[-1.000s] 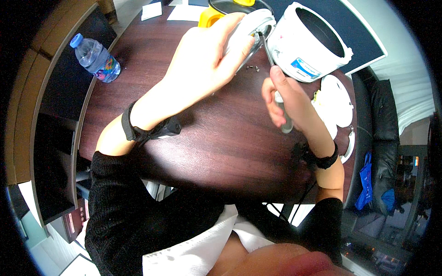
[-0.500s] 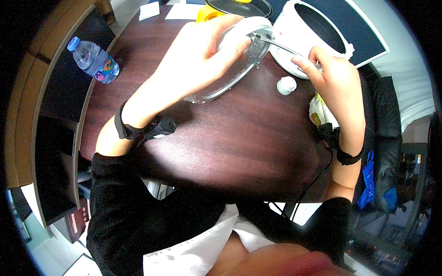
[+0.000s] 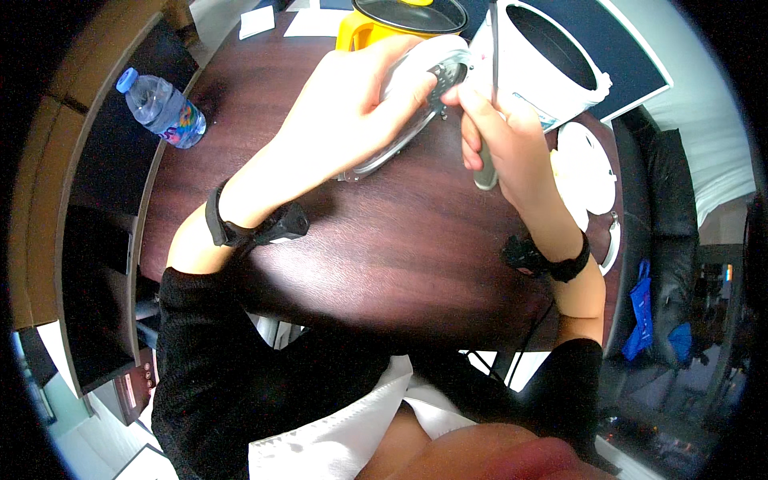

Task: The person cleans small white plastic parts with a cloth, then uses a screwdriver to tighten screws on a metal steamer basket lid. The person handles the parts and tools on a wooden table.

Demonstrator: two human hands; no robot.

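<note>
My left hand (image 3: pixel 352 100) is wrapped over a round metal lid (image 3: pixel 416 112), fingers closed on its upper edge, holding it tilted just above the dark wooden table (image 3: pixel 360 256). The lid's lower rim sits close to the tabletop; I can't tell whether it touches. My right hand (image 3: pixel 500 140) is clenched around the grey handle of a screwdriver (image 3: pixel 486 160), its thin shaft pointing straight up past my knuckles. My right fingertips (image 3: pixel 456 94) press right against the perforated middle of the lid, beside my left fingers.

Just behind my hands stands a white cooker pot (image 3: pixel 552 60), open, dark inside. To its left, at the far edge, a yellow appliance (image 3: pixel 376 24) with a black lid. A white round piece (image 3: pixel 588 172) lies on the table just right of my right wrist. Off to the left, well apart from all this, a clear water bottle (image 3: pixel 164 108) with a blue cap lies on its side. Black bands sit on both my wrists.
</note>
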